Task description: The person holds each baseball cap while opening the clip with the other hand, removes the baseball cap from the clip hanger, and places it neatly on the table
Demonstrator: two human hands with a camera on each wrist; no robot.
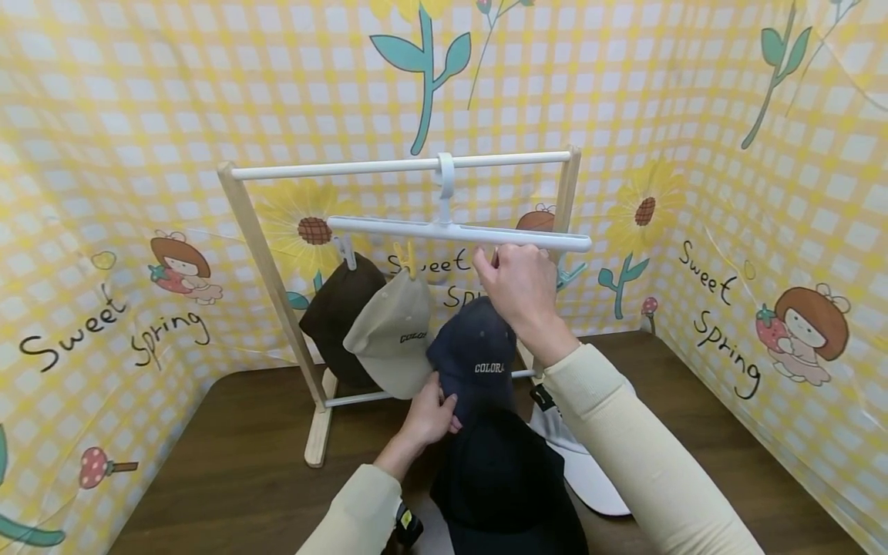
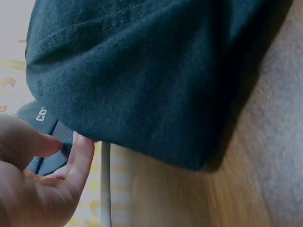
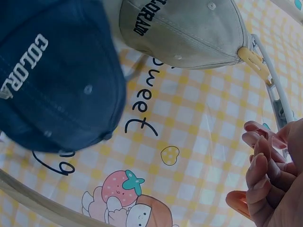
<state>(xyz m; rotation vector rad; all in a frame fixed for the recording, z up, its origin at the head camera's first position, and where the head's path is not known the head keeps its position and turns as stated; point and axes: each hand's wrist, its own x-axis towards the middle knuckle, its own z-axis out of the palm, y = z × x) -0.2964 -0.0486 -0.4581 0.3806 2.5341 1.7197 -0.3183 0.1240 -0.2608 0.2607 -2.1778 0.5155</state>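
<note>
A navy cotton baseball cap lettered in white (image 1: 473,354) hangs below a white plastic multi-clip hanger bar (image 1: 458,231), which hooks over the top rail of a pale wooden tabletop rack (image 1: 274,289). The bar's long axis runs left to right across the head view, and the cap sits directly under its right half, crown up and brim down. The right hand (image 1: 519,287) is raised just above the cap, its fingers bunched at a clip under the bar; the right wrist view shows them pinching a pink clip (image 3: 265,130). The left hand (image 1: 432,416) is lower and nearer the person, grasping the cap's brim from below. To the left hang a beige cap (image 1: 391,331) on a yellow clip and a dark brown cap (image 1: 338,308). A black cap (image 1: 502,486) and a white cap (image 1: 590,470) lie on the brown wooden table (image 1: 243,462).
</note>
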